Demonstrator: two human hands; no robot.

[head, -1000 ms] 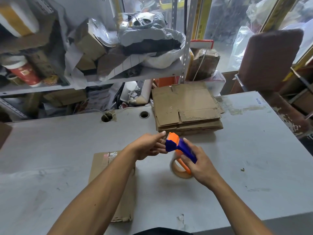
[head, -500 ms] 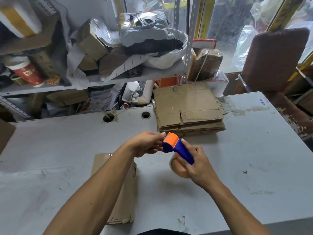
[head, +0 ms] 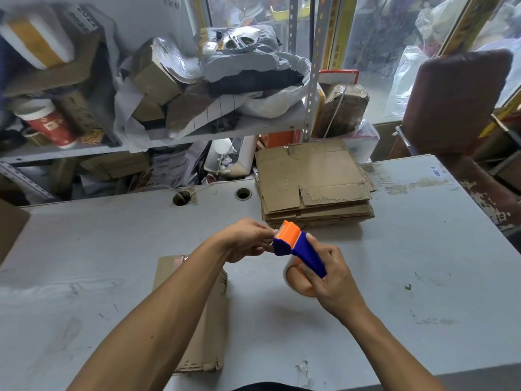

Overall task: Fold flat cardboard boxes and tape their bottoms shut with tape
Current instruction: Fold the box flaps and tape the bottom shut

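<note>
My right hand (head: 332, 280) grips a blue and orange tape dispenser (head: 298, 246) holding a roll of clear tape (head: 293, 280), raised above the grey table (head: 394, 263). My left hand (head: 248, 239) pinches at the dispenser's orange front end, where the tape comes off. A cardboard box (head: 208, 334) lies on the table under my left forearm, with clear tape on its far end. A stack of flat cardboard boxes (head: 315, 182) sits at the table's far edge, just beyond the hands.
Two round cable holes (head: 242, 193) are in the table near its back edge. Cluttered metal shelves (head: 141, 108) with boxes and bags stand behind. A brown chair (head: 456, 100) is at the far right. A cardboard edge (head: 11, 227) juts in at left.
Both hands with the dispenser have drifted slightly up and away from me. The left fingers have closed in on the orange front end.
</note>
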